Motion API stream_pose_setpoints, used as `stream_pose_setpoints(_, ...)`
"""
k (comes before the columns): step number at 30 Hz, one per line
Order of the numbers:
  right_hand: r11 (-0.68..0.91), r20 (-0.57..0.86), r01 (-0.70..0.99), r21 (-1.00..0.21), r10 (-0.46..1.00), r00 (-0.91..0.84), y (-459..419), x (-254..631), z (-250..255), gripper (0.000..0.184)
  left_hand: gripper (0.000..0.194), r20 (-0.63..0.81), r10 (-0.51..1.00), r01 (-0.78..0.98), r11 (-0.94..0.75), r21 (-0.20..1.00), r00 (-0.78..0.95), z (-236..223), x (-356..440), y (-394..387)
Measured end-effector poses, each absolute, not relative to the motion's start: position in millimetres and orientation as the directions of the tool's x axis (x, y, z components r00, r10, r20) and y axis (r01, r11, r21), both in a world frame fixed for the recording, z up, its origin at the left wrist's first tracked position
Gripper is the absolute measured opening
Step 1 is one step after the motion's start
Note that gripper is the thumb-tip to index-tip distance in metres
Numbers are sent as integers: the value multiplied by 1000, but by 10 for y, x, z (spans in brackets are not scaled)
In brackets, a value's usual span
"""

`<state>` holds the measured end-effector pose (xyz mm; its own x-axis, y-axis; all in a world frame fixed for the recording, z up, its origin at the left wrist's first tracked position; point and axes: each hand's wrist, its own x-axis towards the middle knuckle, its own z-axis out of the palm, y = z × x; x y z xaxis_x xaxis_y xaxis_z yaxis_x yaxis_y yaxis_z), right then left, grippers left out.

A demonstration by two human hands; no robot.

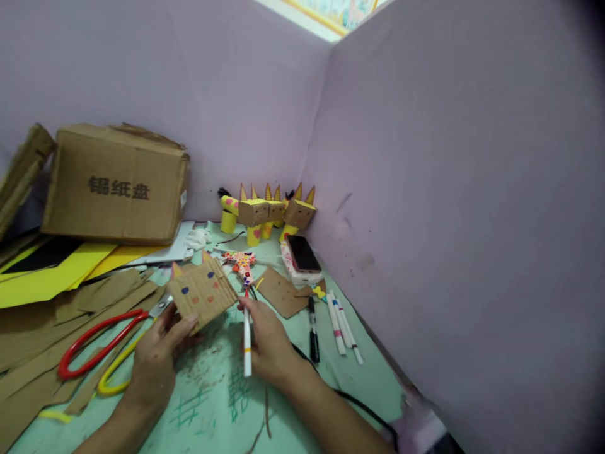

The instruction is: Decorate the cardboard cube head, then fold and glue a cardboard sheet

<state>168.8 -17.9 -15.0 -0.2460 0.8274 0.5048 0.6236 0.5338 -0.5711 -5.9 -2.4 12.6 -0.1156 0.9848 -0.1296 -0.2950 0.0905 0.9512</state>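
Observation:
My left hand (158, 356) grips a corrugated cardboard animal head (204, 296) by its lower left edge, thumb on the front. Two dark blue eyes, orange-brown spots and pointed horns show on the head, which is tilted. In my right hand (270, 343) is a white marker pen (247, 347) with an orange band, its far end up by the head's right corner. The right fingers are close to that corner; whether they touch it I cannot tell. Large scissors (101, 350) with red and yellow handles lie just left of my left hand.
Finished cardboard animals (254, 214) stand at the back corner. A phone (303, 253) rests on a white pack. A black marker (314, 331) and white markers (341, 325) lie right. Cardboard scraps (28, 384) and a box (116, 183) occupy the left. Purple walls enclose the table.

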Motion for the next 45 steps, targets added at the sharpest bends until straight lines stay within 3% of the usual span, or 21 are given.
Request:
stream_pose_setpoints(10, 434, 361, 705, -561, 895, -263, -188, 1680, -150, 67, 41, -153, 973, -289, 99, 952, -172, 264, -2, -77)
stream_pose_setpoints(23, 409, 344, 716, -566, 906, -246, -181, 1670, -152, 69, 29, -194, 957, -292, 126, 948, -217, 373, 32, -107)
stream_pose_setpoints(30, 391, 357, 710, -585, 911, -206, -186, 1687, -186, 67, 36, -170, 969, -274, 116, 955, -182, 274, -5, -62)
stream_pose_setpoints(37, 392, 392, 670, -631, 906, -162, -161, 1717, -237, 62, 59, -80, 986, -288, 34, 957, -150, 102, -80, -48)
stream_pose_setpoints(42, 440, 405, 646, -624, 889, -215, -163, 1722, -230, 52, 65, -63, 997, -319, 47, 947, -40, 62, -97, -53)
stream_pose_setpoints(45, 475, 412, 631, -614, 874, -257, -172, 1688, -235, 56, 64, -46, 999, -320, 37, 947, -19, 70, -96, -52)
